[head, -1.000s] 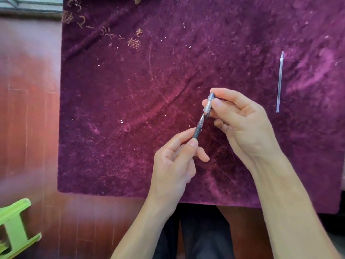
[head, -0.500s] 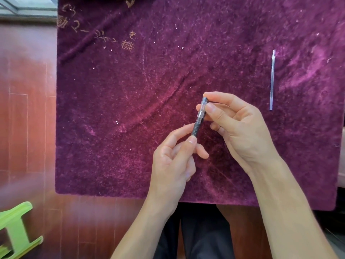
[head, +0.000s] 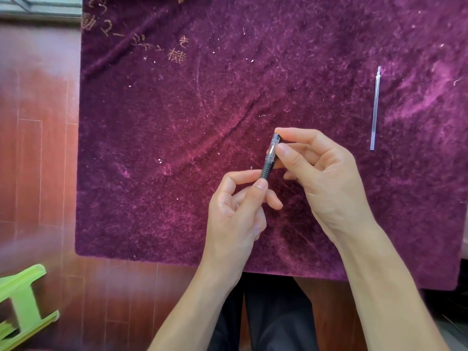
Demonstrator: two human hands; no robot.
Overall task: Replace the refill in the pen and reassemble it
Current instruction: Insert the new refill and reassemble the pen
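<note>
A pen [head: 269, 158] with a dark ribbed grip and a clear cap stands tilted between my hands above the purple velvet cloth [head: 177, 148]. My left hand [head: 238, 214] pinches the lower end of the grip between thumb and forefinger. My right hand [head: 321, 173] holds the clear cap at the upper end with thumb and forefinger. The cap sits over the pen's tip, close against the grip. A thin clear refill [head: 375, 107] lies alone on the cloth at the right, pointing away from me.
The cloth covers a table over a reddish wooden floor [head: 38, 173]. A green plastic stool [head: 22, 307] stands at the lower left. My dark trousers [head: 273, 312] show below the cloth's front edge. Gold embroidery [head: 174, 55] marks the cloth's far left.
The clear cap has slid down over the pen's tip toward the grip; the metal tip showed a second ago and is now covered. Both hands stayed in place.
</note>
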